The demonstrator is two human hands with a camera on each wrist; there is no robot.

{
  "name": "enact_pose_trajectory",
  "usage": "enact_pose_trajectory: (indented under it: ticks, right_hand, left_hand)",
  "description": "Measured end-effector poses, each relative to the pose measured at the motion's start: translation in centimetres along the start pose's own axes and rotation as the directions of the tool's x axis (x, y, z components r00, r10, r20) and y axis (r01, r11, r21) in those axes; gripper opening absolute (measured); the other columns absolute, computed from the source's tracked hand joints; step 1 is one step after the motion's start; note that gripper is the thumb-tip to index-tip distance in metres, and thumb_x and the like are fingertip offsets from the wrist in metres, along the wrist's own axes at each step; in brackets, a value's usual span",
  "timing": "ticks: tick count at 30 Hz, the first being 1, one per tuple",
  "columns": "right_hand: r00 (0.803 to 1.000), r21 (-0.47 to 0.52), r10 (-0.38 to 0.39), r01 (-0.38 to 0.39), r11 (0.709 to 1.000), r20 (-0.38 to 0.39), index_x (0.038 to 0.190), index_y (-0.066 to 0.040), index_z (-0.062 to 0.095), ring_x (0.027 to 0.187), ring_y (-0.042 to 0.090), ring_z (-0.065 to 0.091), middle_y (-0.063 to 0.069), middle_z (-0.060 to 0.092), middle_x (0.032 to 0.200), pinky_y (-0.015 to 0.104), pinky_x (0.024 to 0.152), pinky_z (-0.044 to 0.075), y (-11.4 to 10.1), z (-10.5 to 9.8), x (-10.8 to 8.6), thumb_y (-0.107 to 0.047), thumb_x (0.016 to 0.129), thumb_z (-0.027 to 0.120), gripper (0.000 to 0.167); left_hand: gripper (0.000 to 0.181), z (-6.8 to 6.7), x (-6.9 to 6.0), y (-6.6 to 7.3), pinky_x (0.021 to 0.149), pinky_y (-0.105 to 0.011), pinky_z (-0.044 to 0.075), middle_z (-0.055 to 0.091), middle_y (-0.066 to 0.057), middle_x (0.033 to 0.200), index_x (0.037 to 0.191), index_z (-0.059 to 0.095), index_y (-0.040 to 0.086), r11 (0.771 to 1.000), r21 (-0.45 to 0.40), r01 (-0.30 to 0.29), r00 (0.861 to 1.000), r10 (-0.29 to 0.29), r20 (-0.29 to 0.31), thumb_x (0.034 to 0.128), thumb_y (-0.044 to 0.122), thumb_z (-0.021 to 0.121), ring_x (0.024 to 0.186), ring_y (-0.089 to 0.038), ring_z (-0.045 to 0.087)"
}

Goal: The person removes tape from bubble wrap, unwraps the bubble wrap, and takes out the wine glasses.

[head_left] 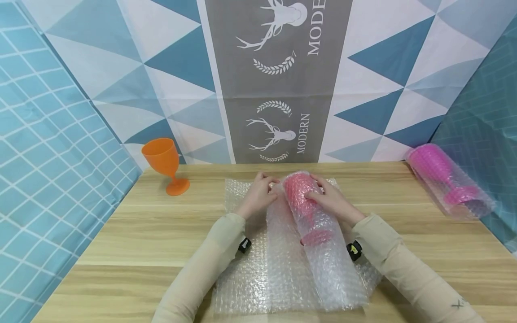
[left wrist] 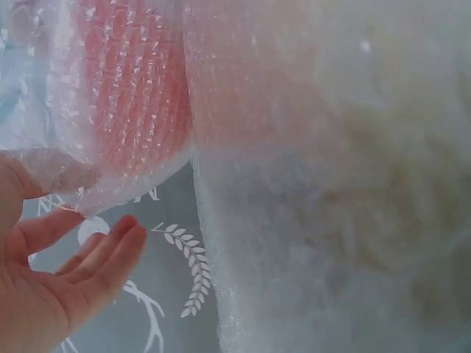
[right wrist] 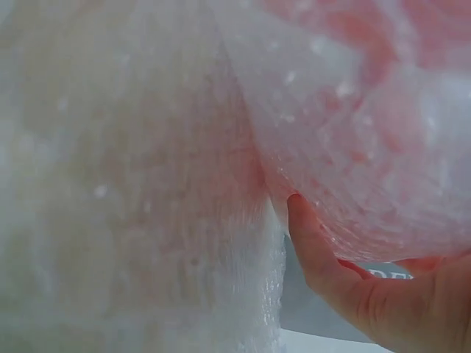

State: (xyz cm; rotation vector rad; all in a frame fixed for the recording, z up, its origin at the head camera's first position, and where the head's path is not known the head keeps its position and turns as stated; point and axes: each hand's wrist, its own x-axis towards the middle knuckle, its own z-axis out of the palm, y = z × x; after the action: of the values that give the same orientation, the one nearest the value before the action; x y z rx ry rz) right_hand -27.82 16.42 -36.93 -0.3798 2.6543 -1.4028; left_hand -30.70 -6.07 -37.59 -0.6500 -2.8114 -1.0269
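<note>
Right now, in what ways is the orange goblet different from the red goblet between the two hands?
The orange goblet is bare, while the red goblet is covered in bubble wrap. The orange goblet stands upright; the red goblet is tipped over, its bowl pointing away from the person. The orange goblet is untouched, but the right hand grips the red goblet through the wrap. Both have a bowl, stem and round foot.

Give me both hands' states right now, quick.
Left hand: closed, pinching the clear plastic bubble wrap.
Right hand: closed, holding the bubble-wrapped red stemmed goblet.
</note>
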Motion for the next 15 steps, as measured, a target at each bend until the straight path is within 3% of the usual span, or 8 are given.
enact_pose_trajectory:
  ticks: [6, 9, 12, 15]
  right_hand:
    - [0.997, -0.152, -0.064, 0.059, 0.987, -0.030, 0.145, -0.007, 0.018, 0.129, 0.044, 0.028, 0.024, 0.024, 0.145, 0.060, 0.101, 0.026, 0.12, 0.23, 0.05, -0.034, 0.089, 0.052, 0.070]
    - [0.986, -0.236, -0.154, 0.135, 0.962, -0.063, 0.144, -0.012, 0.022, 0.129, 0.041, 0.027, 0.021, 0.025, 0.143, 0.062, 0.101, 0.025, 0.01, 0.32, -0.03, -0.029, 0.089, 0.053, 0.066]
    - [0.948, -0.316, -0.307, 0.267, 0.910, -0.083, 0.140, -0.013, 0.032, 0.128, 0.040, 0.029, 0.021, 0.030, 0.140, 0.060, 0.101, 0.027, -0.22, 0.43, -0.06, -0.017, 0.087, 0.056, 0.058]
    - [0.897, -0.415, -0.438, 0.381, 0.826, -0.049, 0.133, -0.012, 0.045, 0.127, 0.038, 0.031, 0.019, 0.033, 0.139, 0.058, 0.102, 0.027, -0.48, 0.60, -0.06, -0.006, 0.085, 0.053, 0.048]
  left_hand:
    - [0.041, 0.00, -0.21, -0.43, 0.071, -0.024, 0.052, 0.060, -0.010, 0.109, 0.122, 0.052, 0.007, 0.999, -0.038, 0.037, 0.998, -0.036, 0.050, 0.0817, 0.009, 0.059, 0.089, -0.019, 0.060]
    - [0.040, -0.03, -0.24, -0.49, 0.073, -0.025, 0.052, 0.062, -0.009, 0.107, 0.123, 0.051, 0.008, 0.998, -0.051, 0.047, 0.997, -0.044, 0.058, 0.0830, 0.009, 0.057, 0.090, -0.018, 0.060]
    - [0.040, 0.01, -0.33, -0.52, 0.075, -0.026, 0.052, 0.061, -0.008, 0.109, 0.123, 0.051, 0.008, 0.997, -0.064, 0.051, 0.998, -0.048, 0.045, 0.0830, 0.009, 0.057, 0.090, -0.018, 0.061]
    - [0.040, 0.04, -0.43, -0.53, 0.076, -0.027, 0.052, 0.061, -0.009, 0.111, 0.123, 0.052, 0.009, 0.996, -0.073, 0.043, 0.999, -0.041, 0.030, 0.0828, 0.008, 0.056, 0.090, -0.019, 0.062]
